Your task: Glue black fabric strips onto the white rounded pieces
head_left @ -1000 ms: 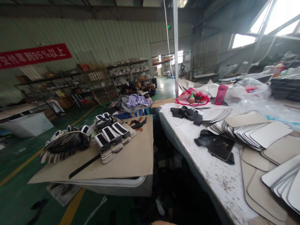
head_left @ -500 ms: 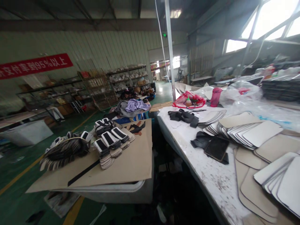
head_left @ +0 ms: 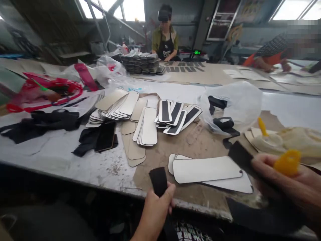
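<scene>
The left hand (head_left: 156,206) pinches a black strip (head_left: 158,180) at the near edge of the worktop (head_left: 100,167). The strip stands nearly upright, its long axis running away from the person, its free end toward the far side. Just right of the strip lies a white panel (head_left: 207,169), long axis left to right, atop another like it. The right hand (head_left: 288,187), right of the panel, is closed on a second black strip (head_left: 242,157) that points up and left over the panel's right end; a yellow piece (head_left: 287,163) sits at its fingers.

A second ago the view faced down a hall with shelving and a red banner, and no hands showed; now it faces across the worktop, with both hands in view. Beyond the panel lie fanned white panels (head_left: 147,125) and striped panels (head_left: 175,115), and a clear bag (head_left: 235,103) to their right. Far across, a person in an apron (head_left: 165,42) stands at stacks (head_left: 141,63). No writing here is readable.
</scene>
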The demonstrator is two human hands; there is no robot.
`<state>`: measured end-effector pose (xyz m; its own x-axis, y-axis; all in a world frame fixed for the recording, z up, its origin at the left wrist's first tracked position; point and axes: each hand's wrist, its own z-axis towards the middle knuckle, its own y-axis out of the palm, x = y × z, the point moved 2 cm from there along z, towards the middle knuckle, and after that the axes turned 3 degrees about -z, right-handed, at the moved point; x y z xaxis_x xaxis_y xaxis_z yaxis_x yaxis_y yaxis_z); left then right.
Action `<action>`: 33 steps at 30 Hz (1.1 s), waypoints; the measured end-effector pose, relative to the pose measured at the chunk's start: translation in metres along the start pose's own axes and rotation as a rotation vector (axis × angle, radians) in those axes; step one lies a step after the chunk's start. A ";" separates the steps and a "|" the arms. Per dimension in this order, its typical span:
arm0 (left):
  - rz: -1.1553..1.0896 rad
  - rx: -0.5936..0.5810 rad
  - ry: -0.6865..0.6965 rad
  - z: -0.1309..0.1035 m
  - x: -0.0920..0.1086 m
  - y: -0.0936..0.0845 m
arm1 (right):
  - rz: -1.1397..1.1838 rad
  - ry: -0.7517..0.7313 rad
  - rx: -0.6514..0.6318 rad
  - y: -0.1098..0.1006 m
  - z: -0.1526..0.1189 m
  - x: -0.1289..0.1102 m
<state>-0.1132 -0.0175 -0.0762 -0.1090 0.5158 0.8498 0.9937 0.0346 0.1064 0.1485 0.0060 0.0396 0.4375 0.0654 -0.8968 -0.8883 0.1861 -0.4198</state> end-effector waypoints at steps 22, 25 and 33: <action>0.230 -0.027 -0.020 0.048 0.030 0.004 | -0.613 0.212 -0.826 0.125 0.050 0.042; 0.231 -0.012 -0.039 0.050 0.030 0.004 | -0.648 0.215 -0.828 0.126 0.052 0.041; 0.238 0.021 -0.067 0.053 0.027 0.006 | -0.669 0.170 -0.848 0.127 0.053 0.040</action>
<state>-0.1086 0.0418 -0.0800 0.1290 0.5670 0.8135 0.9916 -0.0772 -0.1034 0.0606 0.0843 -0.0417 0.9006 0.0545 -0.4313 -0.3134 -0.6062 -0.7310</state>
